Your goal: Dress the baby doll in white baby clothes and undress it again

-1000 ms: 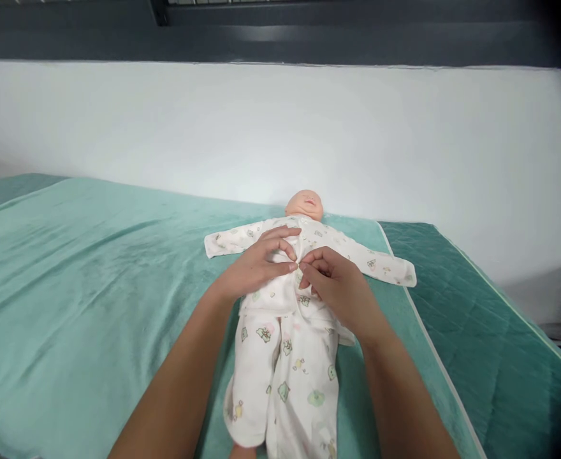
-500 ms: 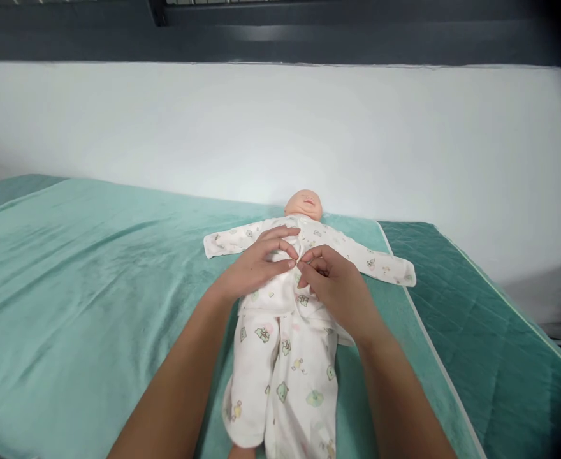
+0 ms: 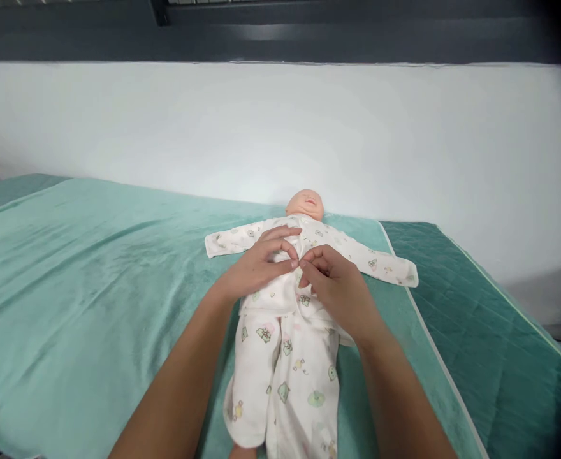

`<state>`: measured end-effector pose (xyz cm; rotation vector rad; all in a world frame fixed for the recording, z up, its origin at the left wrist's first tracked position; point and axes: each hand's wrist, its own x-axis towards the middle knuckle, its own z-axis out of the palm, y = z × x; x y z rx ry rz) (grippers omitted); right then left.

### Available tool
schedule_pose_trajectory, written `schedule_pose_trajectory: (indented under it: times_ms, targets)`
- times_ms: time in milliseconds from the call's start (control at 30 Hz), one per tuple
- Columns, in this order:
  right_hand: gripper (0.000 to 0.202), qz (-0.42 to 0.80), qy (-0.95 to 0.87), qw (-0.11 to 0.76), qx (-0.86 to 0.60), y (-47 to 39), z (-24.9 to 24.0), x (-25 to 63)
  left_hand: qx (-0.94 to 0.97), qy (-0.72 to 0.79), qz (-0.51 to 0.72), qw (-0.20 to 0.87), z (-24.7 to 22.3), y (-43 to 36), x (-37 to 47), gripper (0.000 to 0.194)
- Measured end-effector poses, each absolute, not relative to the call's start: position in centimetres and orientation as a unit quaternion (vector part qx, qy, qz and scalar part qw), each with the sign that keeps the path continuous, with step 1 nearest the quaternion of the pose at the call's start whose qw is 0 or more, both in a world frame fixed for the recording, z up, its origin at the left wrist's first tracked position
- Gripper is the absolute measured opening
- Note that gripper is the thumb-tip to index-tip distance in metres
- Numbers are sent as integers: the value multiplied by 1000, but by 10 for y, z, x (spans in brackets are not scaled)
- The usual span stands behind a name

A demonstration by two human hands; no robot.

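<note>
The white printed top (image 3: 273, 299) is on a doll (image 3: 304, 203) lying face up at the middle of the scene, its front edges drawn together at mid-chest. The left hand (image 3: 259, 261) has thumb and forefinger pinched on the front seam, its other fingers spread over the chest; the right hand (image 3: 331, 274) pinches the same spot from the right, its remaining fingers curled. Whatever lies between the fingertips is too small to identify. Assessed risks: the thin cloth could slip should either pinch slacken; the soft body could shift under uneven pulling; the fingers, crowded at one point, could hinder each other. Nearer, the printed trousers (image 3: 304, 370) lie between the forearms, which leaves little sideways play there. The light green sheet (image 3: 94, 274) spreads broadly leftward, affording the most room. Its pale right edge passes beneath the right cuff, beyond which lies a darker quilted cover (image 3: 472, 306). The wall (image 3: 280, 127) stands just beyond the head, limiting movement on the far side.
</note>
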<state>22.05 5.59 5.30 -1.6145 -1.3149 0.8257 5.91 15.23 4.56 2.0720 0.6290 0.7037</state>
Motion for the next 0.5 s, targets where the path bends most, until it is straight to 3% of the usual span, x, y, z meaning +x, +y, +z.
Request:
schedule_pose_trajectory:
  times_ms: [500]
  targets:
    - [10, 329, -521, 465, -636, 57, 50, 220, 826, 235, 280, 429, 44, 152, 58, 12]
